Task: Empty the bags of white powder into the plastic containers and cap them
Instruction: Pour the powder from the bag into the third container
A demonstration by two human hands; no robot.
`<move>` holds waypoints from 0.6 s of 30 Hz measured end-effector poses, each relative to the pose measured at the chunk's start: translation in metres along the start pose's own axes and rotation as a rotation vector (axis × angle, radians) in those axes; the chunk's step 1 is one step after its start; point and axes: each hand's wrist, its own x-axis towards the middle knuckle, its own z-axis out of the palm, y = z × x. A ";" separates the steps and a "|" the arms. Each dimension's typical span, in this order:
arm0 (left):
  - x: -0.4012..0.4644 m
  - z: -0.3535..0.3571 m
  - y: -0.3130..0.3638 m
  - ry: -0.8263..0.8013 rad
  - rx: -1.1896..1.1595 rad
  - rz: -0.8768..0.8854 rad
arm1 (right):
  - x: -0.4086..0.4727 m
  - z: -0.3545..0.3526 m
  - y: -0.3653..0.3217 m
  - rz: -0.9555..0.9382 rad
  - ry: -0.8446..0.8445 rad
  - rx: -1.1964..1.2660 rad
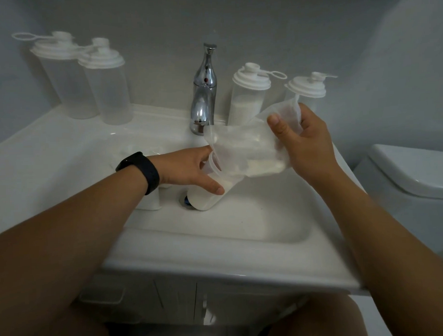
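Over the white sink basin [242, 225], the left hand [190, 169] grips one open plastic container [208, 193], tilted and partly filled with white powder. The right hand [305, 144] pinches one clear bag [245, 149], its mouth at the container's rim. Behind, a chrome faucet [204, 93] stands between four capped containers: two empty [86, 79] at left, two [248, 99] at right. No readable labels. Grey wall, toilet [411, 176] at right.
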 end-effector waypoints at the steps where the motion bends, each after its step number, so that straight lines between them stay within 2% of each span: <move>1: 0.000 0.000 0.000 0.000 -0.001 0.001 | 0.000 0.000 0.000 -0.007 0.002 0.002; 18: 0.000 0.000 -0.001 -0.001 -0.003 0.003 | -0.001 0.001 -0.003 -0.031 0.013 0.034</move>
